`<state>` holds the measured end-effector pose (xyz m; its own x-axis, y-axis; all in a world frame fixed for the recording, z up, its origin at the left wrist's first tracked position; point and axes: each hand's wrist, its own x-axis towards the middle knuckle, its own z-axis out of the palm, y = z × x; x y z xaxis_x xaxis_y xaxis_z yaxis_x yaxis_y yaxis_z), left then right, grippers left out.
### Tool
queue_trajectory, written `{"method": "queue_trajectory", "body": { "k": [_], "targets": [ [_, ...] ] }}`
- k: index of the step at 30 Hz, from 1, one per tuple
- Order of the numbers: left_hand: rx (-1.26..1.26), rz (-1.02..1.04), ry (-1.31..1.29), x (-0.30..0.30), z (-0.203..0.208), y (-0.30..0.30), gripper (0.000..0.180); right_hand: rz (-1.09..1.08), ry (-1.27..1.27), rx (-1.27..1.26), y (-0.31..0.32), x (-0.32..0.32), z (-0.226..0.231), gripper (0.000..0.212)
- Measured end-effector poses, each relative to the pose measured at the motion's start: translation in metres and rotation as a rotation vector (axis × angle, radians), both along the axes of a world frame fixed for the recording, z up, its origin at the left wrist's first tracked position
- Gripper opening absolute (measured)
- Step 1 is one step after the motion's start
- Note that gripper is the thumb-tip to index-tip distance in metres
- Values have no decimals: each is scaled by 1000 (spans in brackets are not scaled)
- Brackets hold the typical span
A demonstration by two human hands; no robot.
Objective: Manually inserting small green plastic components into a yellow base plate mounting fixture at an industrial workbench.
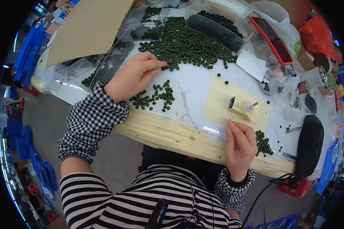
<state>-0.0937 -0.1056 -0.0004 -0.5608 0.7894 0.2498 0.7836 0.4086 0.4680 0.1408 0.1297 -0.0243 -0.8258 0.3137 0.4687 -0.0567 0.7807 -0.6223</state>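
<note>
Small dark green round pieces (187, 42) lie in a wide pile over the far middle of the table. At its near left edge is my left hand (135, 74), thumb and forefinger drawn together by the pieces; what is between them is too small to make out. A looser group of the same pieces (164, 95) lies just right of the left wrist. My right hand (240, 149) hovers at the table's front edge with curled fingers, the thumb close to the forefinger; anything held there is hidden. Beyond its fingertips a small cream-coloured block fixture (242, 108) stands on a pale yellow sheet (216, 103).
A clear bin (214, 32) of dark pieces and a red-edged phone (271, 40) stand at the back right. Brown cardboard (90, 32) covers clear trays at the left. A small heap of pieces (263, 143) and a black-wrapped object (309, 147) are at the right.
</note>
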Motion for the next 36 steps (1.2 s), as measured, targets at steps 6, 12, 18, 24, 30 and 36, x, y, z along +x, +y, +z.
{"method": "queue_trajectory", "body": {
  "k": [6,12,18,24,30,36],
  "targets": [
    [14,-4,80,13,1,-2,23,-5,-14,-1,-1,-1,1,24],
    [24,2,88,22,0,-7,20,-13,-56,-13,-1,-1,3,23],
    [50,-29,16,28,3,-8,18,-14,-72,-8,-1,-2,5,23],
    [12,-50,-35,36,4,-11,17,-11,-36,13,-1,-3,2,24],
    [40,-30,-67,39,8,-8,19,-7,-39,6,-1,-3,2,23],
    [34,-3,-168,38,9,-9,19,-1,-37,2,-1,-3,2,23]
  ]
}}
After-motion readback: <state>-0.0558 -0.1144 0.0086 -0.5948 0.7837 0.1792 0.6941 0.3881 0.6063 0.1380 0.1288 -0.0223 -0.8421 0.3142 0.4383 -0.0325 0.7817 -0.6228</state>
